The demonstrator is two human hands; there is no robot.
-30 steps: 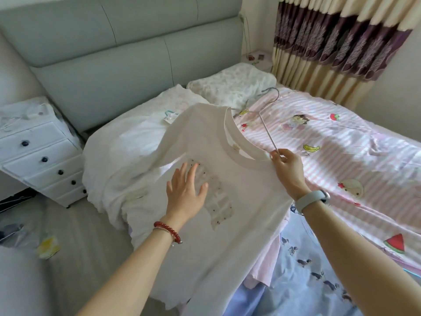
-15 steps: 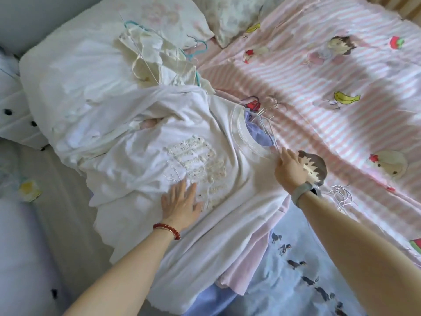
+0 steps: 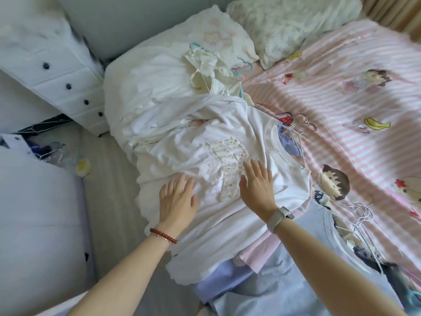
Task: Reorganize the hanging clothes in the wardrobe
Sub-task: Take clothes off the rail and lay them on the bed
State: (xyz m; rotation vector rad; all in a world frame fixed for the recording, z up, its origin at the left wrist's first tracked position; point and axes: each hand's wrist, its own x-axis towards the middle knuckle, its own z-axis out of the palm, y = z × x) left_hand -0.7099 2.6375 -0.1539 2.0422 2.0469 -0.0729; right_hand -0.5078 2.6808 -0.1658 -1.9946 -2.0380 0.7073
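A white T-shirt [image 3: 230,133] with a pale lace patch on its chest lies flat on top of a pile of clothes at the bed's left edge. A wire hanger [image 3: 296,131] pokes out of its collar. My left hand [image 3: 177,199] rests palm down on the shirt's lower left, fingers spread. My right hand [image 3: 257,185] lies flat just right of the lace patch, fingers apart. Neither hand holds anything. Pink and light blue garments [image 3: 257,249] stick out from under the shirt.
More white clothes with teal hangers [image 3: 216,71] are heaped near two pillows [image 3: 284,21]. A light blue garment on wire hangers [image 3: 355,220] lies at my right on the pink striped bedspread [image 3: 341,92]. A white drawer unit [image 3: 63,71] stands left of the bed.
The shirt went from being held up by its hanger to lying flat on the pile. My right hand left the hanger and now rests on the shirt's chest beside my left hand.
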